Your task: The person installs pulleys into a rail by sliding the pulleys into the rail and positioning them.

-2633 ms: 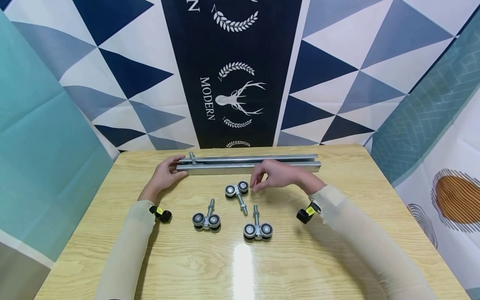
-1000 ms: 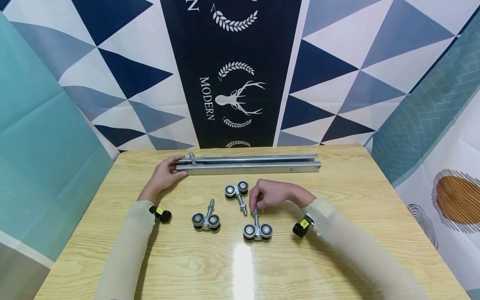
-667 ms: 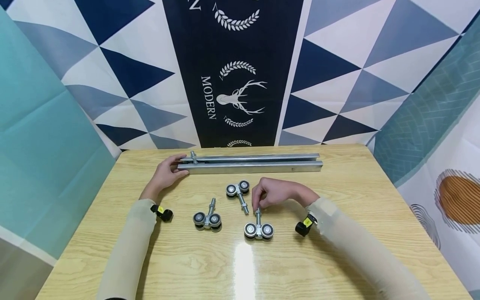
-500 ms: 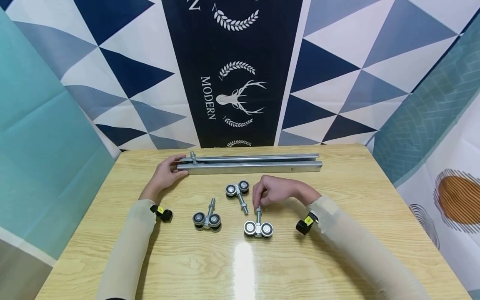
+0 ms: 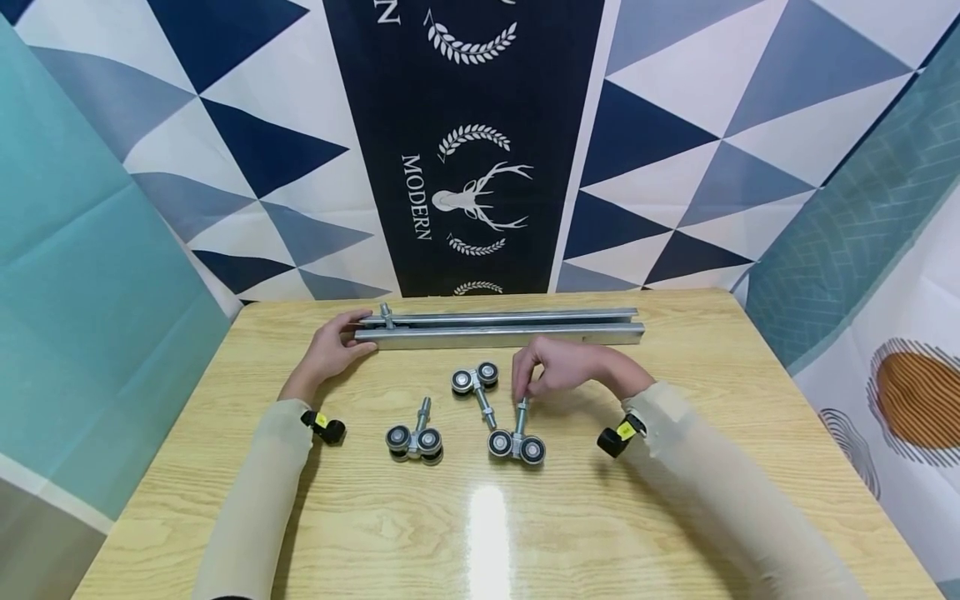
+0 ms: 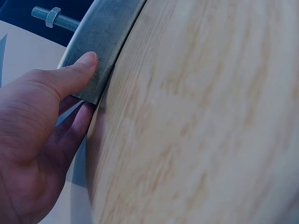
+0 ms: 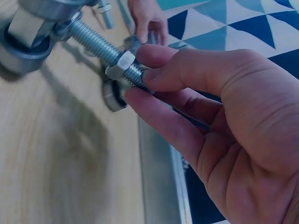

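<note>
My left hand (image 5: 327,346) grips the left end of a grey metal track (image 5: 498,336), its thumb (image 6: 78,74) on the near face. A bolt with a nut (image 6: 53,17) stands up from the slot there. With thumb and fingertips my right hand (image 5: 562,367) pinches the threaded bolt end of a roller hanger (image 5: 517,442). In the right wrist view, the nut (image 7: 120,65) lies just beyond my fingertips, and the wheels (image 7: 23,51) hang over the table with a shadow below. A second roller hanger (image 5: 475,387) lies close to its left.
A third roller hanger (image 5: 415,437) lies farther left on the wooden table (image 5: 360,533). Behind the track, at the table's back edge, hangs a patterned cloth (image 5: 480,167). Cloths also border the left (image 5: 97,250) and right sides.
My right hand came from beside the track to the front right roller hanger, took its bolt end, and has shifted it away from me, toward the track. My left hand stays put.
</note>
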{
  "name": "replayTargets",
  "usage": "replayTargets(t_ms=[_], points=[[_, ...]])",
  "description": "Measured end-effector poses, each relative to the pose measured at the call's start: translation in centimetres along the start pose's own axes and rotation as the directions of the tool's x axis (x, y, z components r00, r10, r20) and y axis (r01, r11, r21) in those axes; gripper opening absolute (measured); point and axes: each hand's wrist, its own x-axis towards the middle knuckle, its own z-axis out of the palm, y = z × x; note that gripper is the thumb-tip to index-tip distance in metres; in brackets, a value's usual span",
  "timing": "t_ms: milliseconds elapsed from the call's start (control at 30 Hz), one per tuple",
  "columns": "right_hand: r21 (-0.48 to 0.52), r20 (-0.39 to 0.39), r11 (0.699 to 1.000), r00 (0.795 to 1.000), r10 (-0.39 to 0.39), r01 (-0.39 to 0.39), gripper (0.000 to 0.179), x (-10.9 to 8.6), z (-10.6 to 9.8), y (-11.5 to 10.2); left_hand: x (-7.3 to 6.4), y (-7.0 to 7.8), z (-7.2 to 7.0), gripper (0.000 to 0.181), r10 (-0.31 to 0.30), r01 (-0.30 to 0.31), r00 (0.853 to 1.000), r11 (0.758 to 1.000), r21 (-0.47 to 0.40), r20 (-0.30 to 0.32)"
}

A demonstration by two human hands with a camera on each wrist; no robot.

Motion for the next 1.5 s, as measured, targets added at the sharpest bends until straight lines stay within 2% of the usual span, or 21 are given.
replayTargets(t_ms=[300,533,700,967,1167,1267,1500], points=[[-0.100,0.010,0.995,1.000,-0.015,0.016,0.026,-0.3,-0.5,-2.6,0.0,-0.2,0.1,0.069,-0.004,0.004,1.000,1.000,0.003,0.000],[-0.178,0.059,0.983,0.998,-0.036,0.046,0.028,-0.6,0.2,-5.8,0.1,-0.1,0.0,0.069,0.001,-0.001,1.000,1.000,-0.001,-0.002],[-0.209,0.096,0.975,0.994,-0.052,0.071,0.028,-0.7,0.9,-7.3,0.0,-0.2,0.1,0.069,-0.008,0.008,1.000,1.000,-0.004,-0.001],[-0.235,0.116,0.971,0.993,-0.024,0.051,0.027,-0.9,1.3,-7.9,-0.1,0.0,0.0,0.069,-0.001,0.001,1.000,1.000,-0.007,0.001],[-0.216,0.145,0.975,0.986,0.078,-0.045,0.028,-0.8,1.6,-8.0,-0.2,-0.2,0.1,0.069,-0.007,0.007,1.000,1.000,-0.012,0.004],[-0.254,0.145,0.965,0.984,0.105,-0.065,0.031,-0.6,2.0,-7.9,-0.2,-0.3,0.1,0.069,-0.008,0.009,1.000,1.000,-0.014,0.003],[-0.383,0.145,0.923,0.984,0.099,-0.037,0.024,-0.1,3.1,-7.5,-0.1,-0.2,0.1,0.069,0.012,-0.012,1.000,1.000,-0.016,-0.004]])
